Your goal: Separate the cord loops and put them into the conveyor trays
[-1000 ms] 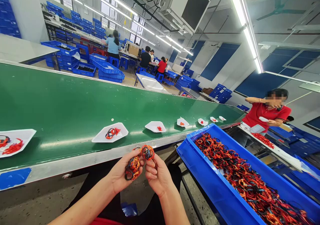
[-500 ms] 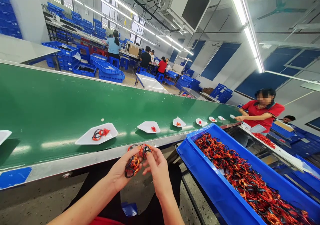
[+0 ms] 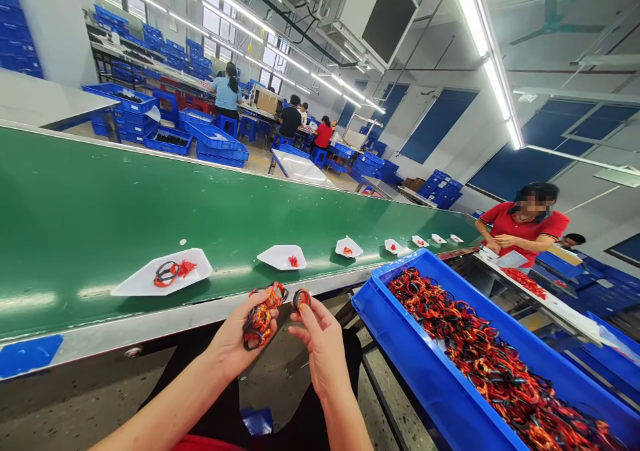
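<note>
Right hand (image 3: 324,344) pinches one small black-and-red loop (image 3: 301,293) between thumb and fingertips, just apart from the left hand (image 3: 234,337), whose fingers curl round a bunch of orange, red and black loops (image 3: 258,324). Step in hand, as I judge: singling one loop out. Next move calls for a firm pinch, clear of the bunch. Forearms converge forward, short of the green conveyor belt (image 3: 150,191); blue plastic crate (image 3: 410,351) right of right hand.
</note>
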Tool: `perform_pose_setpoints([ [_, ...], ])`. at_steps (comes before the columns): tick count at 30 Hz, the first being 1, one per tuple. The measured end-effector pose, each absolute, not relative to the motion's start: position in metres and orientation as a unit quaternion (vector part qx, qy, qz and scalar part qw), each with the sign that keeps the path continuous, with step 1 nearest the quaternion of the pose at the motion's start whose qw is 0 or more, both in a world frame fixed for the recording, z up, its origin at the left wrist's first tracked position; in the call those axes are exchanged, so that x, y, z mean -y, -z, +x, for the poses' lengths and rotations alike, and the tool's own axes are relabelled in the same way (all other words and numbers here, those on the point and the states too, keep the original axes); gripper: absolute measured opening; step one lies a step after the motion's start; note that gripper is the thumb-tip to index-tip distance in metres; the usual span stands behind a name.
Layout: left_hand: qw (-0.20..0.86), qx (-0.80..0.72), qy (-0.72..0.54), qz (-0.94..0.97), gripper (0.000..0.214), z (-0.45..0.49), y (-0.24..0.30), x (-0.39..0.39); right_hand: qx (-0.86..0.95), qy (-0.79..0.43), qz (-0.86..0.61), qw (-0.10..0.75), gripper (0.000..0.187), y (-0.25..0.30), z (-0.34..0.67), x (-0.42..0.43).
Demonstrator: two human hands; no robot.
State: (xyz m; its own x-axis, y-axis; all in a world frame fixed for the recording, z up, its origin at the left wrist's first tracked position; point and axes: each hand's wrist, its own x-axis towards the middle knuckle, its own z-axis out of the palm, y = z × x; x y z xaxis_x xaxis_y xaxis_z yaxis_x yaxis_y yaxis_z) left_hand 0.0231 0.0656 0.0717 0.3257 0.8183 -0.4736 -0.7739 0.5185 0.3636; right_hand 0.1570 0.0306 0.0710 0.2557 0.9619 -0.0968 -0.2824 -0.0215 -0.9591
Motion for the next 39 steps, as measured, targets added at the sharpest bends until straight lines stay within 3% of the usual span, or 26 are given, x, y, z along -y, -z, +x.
perform_pose_setpoints([
  [8, 0.797, -0.303, -0.521, 0.040, 0.010, 0.013, -0.077, -0.065, 0.574, -0.193, -0.605, 0.517, 0.035, -0.063, 0.163, -0.037],
  [13, 0.786, -0.322, -0.526, 0.034, 0.007, 0.004, -0.076, -0.064, 0.638, -0.095, -0.614, 0.454, 0.029, -0.065, 0.160, -0.039],
  [23, 0.775, -0.337, -0.534, 0.023, 0.003, -0.010, -0.076, -0.064, 0.685, -0.023, -0.633, 0.360, 0.021, -0.066, 0.150, -0.043],
  [31, 0.749, -0.328, -0.574, 0.040, 0.006, -0.029, -0.081, -0.063, 0.715, -0.034, -0.580, 0.389, 0.029, -0.086, 0.123, -0.082],
  [36, 0.741, -0.305, -0.596, 0.050, 0.008, -0.037, -0.080, -0.063, 0.729, -0.073, -0.532, 0.425, 0.044, -0.101, 0.104, -0.106],
  [39, 0.748, -0.306, -0.587, 0.055, 0.009, -0.036, -0.077, -0.063, 0.721, -0.157, -0.510, 0.441, 0.032, -0.101, 0.102, -0.092],
])
